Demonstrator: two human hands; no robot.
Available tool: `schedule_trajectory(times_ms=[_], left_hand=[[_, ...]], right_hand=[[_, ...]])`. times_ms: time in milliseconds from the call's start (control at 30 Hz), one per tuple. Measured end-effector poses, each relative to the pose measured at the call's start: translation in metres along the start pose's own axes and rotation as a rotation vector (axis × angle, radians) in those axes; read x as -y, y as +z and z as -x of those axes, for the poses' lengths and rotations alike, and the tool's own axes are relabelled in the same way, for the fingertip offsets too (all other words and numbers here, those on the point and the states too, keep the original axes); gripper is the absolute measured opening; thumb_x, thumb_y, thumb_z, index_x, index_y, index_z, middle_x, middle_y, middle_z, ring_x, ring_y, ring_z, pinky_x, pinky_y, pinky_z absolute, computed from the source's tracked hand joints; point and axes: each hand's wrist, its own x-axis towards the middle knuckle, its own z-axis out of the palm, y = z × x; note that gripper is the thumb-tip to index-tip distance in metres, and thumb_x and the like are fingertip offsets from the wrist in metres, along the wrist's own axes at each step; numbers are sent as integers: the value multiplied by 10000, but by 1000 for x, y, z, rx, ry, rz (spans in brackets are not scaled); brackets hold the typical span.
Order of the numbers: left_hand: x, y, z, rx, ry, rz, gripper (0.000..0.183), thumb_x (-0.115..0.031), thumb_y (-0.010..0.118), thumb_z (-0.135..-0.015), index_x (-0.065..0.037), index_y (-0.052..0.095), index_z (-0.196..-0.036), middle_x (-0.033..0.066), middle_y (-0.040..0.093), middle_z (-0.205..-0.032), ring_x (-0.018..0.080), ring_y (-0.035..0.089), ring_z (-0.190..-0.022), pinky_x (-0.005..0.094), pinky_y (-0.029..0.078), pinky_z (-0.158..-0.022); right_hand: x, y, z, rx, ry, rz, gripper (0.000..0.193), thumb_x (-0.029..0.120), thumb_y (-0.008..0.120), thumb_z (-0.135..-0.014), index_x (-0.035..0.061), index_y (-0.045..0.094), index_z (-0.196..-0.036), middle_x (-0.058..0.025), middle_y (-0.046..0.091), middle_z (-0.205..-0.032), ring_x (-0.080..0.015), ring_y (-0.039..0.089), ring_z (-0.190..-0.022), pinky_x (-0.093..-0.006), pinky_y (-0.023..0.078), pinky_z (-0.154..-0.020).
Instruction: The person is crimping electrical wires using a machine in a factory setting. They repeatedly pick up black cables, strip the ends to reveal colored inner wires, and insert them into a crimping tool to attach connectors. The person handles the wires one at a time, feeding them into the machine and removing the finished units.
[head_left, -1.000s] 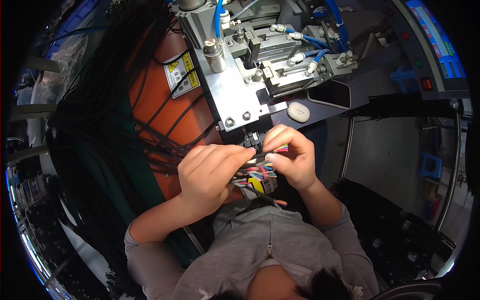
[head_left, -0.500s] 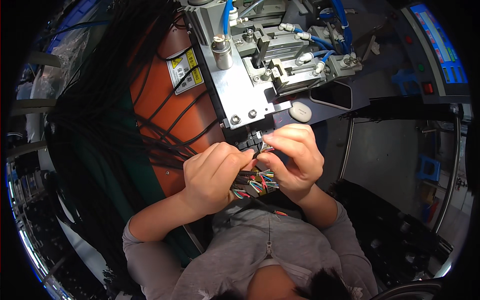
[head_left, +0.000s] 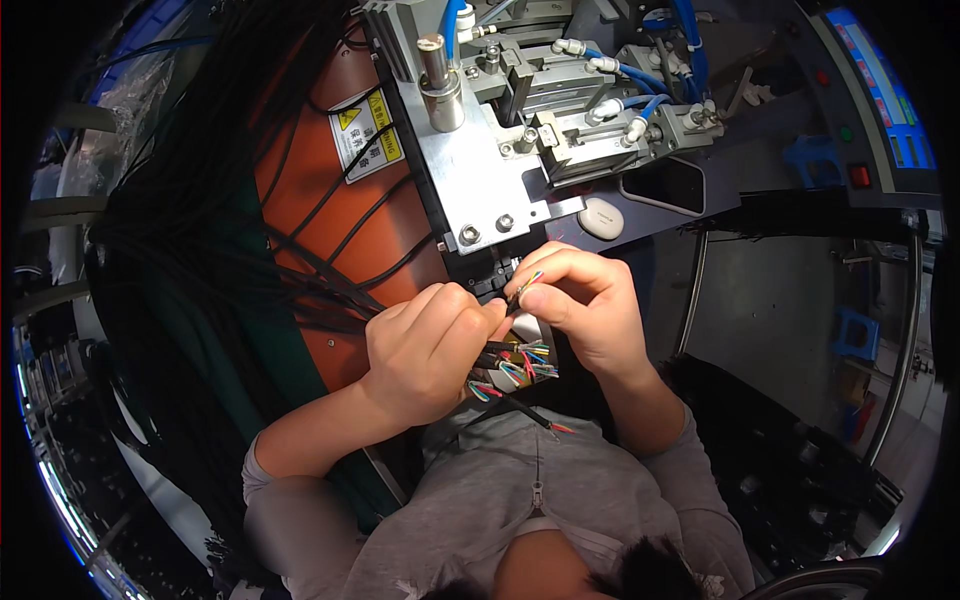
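My left hand (head_left: 425, 355) is closed around several black cables, gripping one cable end (head_left: 514, 302) between thumb and fingertip. Thin coloured wires (head_left: 536, 279) fan out of that end, pinched between the thumb and index finger of my right hand (head_left: 595, 310). Below my left fingers hang more stripped cable ends (head_left: 520, 368), with red, green, white and blue wires showing. A lone cable (head_left: 530, 412) with reddish wire tips slants down over my grey top. Both hands are just in front of the machine's metal plate (head_left: 490, 190).
A metal fixture with blue air hoses (head_left: 640, 85) stands ahead. Beside it lie a small white case (head_left: 601, 218) and a phone-like dark object (head_left: 664, 187). Long black cables (head_left: 180, 230) run over an orange panel (head_left: 345, 225) on the left. A screen (head_left: 885, 95) is at far right.
My right fingers have shifted slightly left, and the coloured wires now stick up past the thumb. On the machine, a rod has risen out of the metal cylinder. My left hand stays nearly still.
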Motion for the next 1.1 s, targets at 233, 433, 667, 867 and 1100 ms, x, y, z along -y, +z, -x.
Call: schedule_trajectory(times_ms=[233, 433, 667, 867, 1100], left_hand=[[-2, 1, 1, 31, -12, -83, 143, -79, 697, -720, -23, 595, -804, 30, 433, -655, 135, 465, -511, 271, 342, -394], [1, 4, 6, 99, 26, -129, 195, -96, 663, -696, -25, 603, -868, 30, 488, -719, 124, 506, -567, 253, 360, -420], [0, 7, 5, 142, -6, -91, 247, -92, 635, -695, -15, 613, -929, 36, 544, -774, 118, 549, -622, 238, 370, -442], [-7, 4, 5, 206, 16, -222, 335, -121, 637, -688, -10, 645, -1004, 32, 562, -770, 123, 545, -598, 242, 383, -455], [-10, 9, 1, 287, -17, -361, 379, -104, 641, -668, -65, 676, -1043, -2, 415, -679, 104, 447, -545, 235, 344, -437]], right_hand=[[-5, 4, 2, -115, -350, 507, 94, -5, 726, -735, -2, 649, -787, -90, 635, -787, -159, 590, -704, -267, 453, -647], [8, -9, -1, 1, -234, 636, 122, 43, 729, -735, 12, 616, -773, -68, 621, -765, -169, 576, -701, -272, 440, -653], [10, -26, -3, 138, 10, 430, 115, 62, 691, -794, -11, 610, -830, -62, 588, -790, -121, 558, -752, -241, 433, -689], [1, -29, 0, 51, 55, 343, 93, 47, 679, -798, -22, 618, -812, -75, 600, -785, -131, 563, -749, -257, 443, -681], [-16, -24, -9, -14, -304, 865, 43, 11, 661, -757, -11, 624, -755, -100, 618, -775, -230, 567, -697, -323, 456, -649]])
